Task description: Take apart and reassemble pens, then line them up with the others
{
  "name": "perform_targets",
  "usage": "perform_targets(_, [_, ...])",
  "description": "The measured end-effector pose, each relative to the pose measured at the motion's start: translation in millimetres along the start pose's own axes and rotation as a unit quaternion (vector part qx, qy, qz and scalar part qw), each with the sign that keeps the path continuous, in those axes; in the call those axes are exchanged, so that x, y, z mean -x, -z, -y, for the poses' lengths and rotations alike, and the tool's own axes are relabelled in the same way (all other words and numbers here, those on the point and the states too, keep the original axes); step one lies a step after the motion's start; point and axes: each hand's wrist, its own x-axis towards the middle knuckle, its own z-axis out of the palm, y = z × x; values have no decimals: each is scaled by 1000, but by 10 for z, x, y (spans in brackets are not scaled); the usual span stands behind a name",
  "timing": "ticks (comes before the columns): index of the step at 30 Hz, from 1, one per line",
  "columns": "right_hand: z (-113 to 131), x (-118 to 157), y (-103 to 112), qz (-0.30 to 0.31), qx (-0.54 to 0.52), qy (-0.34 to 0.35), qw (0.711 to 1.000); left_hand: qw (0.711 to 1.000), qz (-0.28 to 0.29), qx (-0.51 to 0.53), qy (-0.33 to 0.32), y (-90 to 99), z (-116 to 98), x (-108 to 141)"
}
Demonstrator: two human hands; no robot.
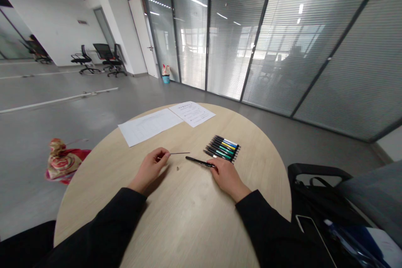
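Between the fingertips of my left hand (150, 169) is a thin dark stick like a pen refill (180, 153), pointing right. My right hand (228, 178) grips a black pen barrel (197, 161) by its right end, its other end angled toward the refill. The two are apart. On the table below them lies a tiny grey piece (177, 168), too small to name. Just beyond my right hand, several pens (222, 148) lie side by side in a row, with black, white, blue, yellow and green parts.
Two printed paper sheets (192, 114) lie at the far side of the round wooden table (188, 226). A red and gold bag (64, 161) is beyond the left edge. To the right stands a chair (320, 171) with bags on it. Glass partitions rise behind.
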Motion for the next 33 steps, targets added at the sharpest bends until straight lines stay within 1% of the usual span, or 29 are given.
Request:
perform_targets(5, [85,27,36,38,56,21,998,1000,26,13,-4,-8,58,-12])
perform_targets(11, [126,42,52,54,82,31,995,998,53,32,-12,-22,32,7])
perform_targets(14, [140,48,53,51,67,29,996,997,62,44,-10,-25,-7,23])
perform_targets(17, [152,44,50,32,38,22,999,995,74,61,-11,-34,-64,44])
perform_targets(23, [201,23,60,-7,-31,22,999,988,114,93,-38,-69,-212,95])
perform_targets(27, [231,20,64,-2,-56,40,998,985,134,99,-46,-77,-266,110])
perform_targets(33, [209,19,44,3,-51,46,998,985,130,103,-43,-69,-263,113])
